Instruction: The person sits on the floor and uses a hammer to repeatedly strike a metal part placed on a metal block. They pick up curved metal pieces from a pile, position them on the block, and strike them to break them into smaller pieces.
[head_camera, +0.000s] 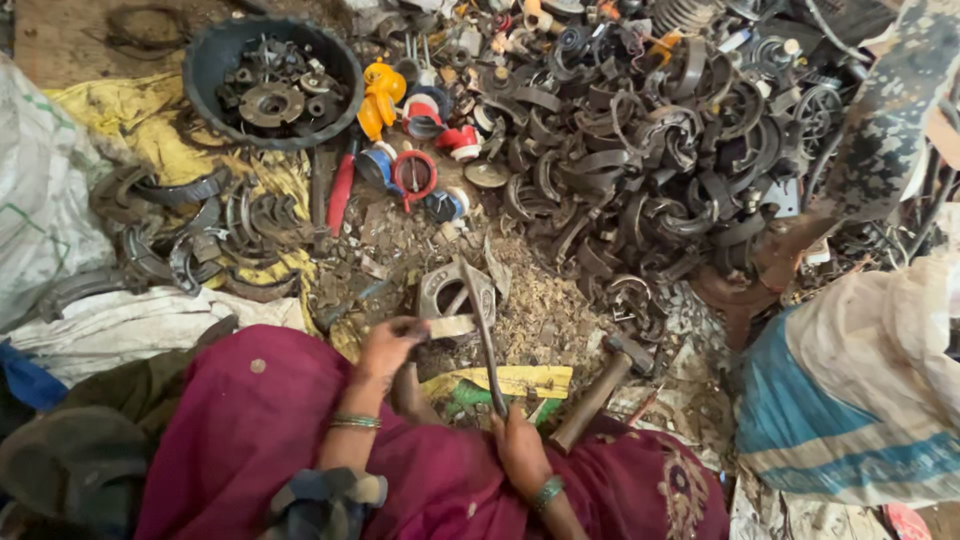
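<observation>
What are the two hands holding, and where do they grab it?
The right hand grips a long metal chisel by its lower end. The left hand holds a curved metal piece at its near edge.

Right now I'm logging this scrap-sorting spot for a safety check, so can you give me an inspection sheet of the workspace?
Surface: dirt ground strewn with metal crumbs and scraps.
Job's things: curved metal part steadied by the left hand; long metal tool gripped by the right hand, tip on the part.
Clutter: large heap of dark curved metal pieces; black tub of round parts; hammer lying beside the right hand; red, blue and yellow plastic pieces.
Hands: both bare, bangles at the wrists.
Cables: nothing seen.
Surroundings: white sacks, yellow cloth, another person's leg at right.
</observation>
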